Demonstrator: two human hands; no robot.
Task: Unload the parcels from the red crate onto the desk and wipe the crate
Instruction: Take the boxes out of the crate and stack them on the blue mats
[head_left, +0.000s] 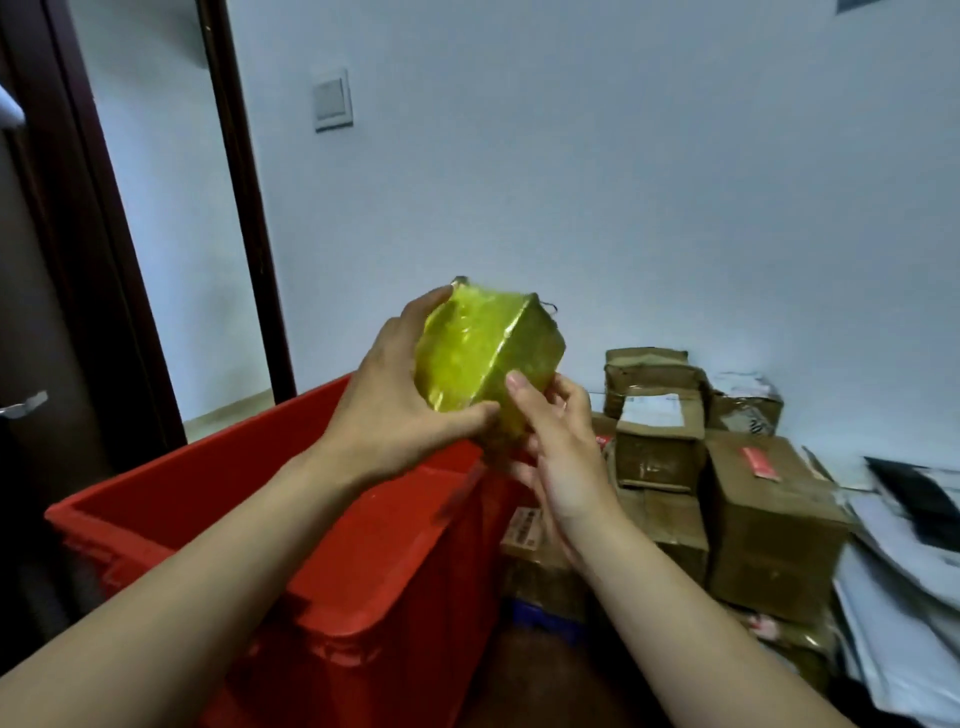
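A small parcel wrapped in shiny yellow tape (485, 358) is held up in the air above the right rim of the red crate (363, 545). My left hand (400, 400) grips its left side, thumb under the bottom edge and fingertips at the top corner. My right hand (556, 447) holds its lower right side from underneath, thumb pressed on the face. The crate's inside is mostly hidden by my left forearm; the visible part of its inner wall is bare red plastic.
Several brown cardboard parcels (769, 499) are stacked on the desk to the right of the crate, against the white wall. Grey and white mailer bags (914, 540) lie at the far right. A dark door frame (234, 197) stands behind the crate at left.
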